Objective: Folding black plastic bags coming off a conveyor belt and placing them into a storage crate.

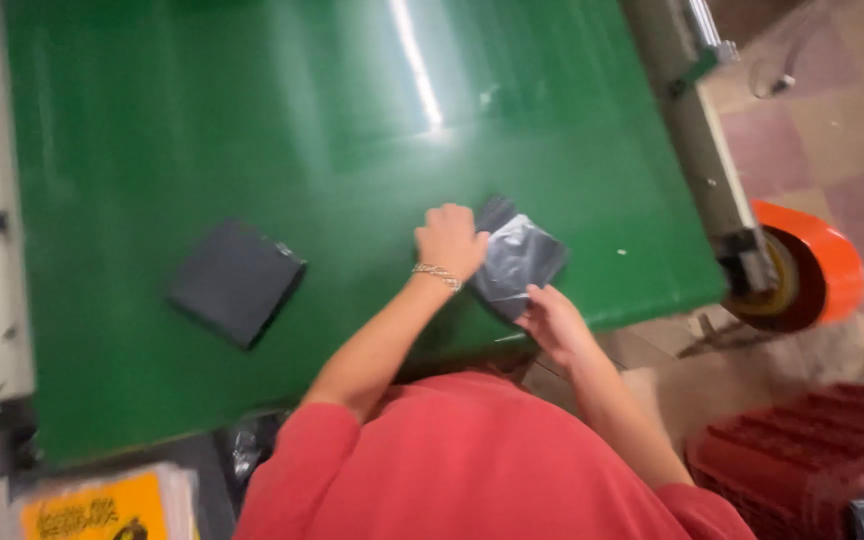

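Observation:
A dark grey plastic mailing bag [518,257] lies near the front right edge of a green conveyor belt [252,130]. My left hand [449,240], with a chain bracelet on the wrist, presses down on the bag's left side with fingers curled. At the bag's near corner, my right hand [552,320] pinches its edge. A second flat dark grey parcel [237,281] rests on the belt further left, apart from both hands. My red shirt fills the bottom of the view.
A grey metal rail [697,130] runs along the belt's right side, ending at an orange roller [812,265]. A red plastic crate [802,450] stands on the tiled floor at the bottom right. Yellow printed sheets [102,505] lie at the bottom left.

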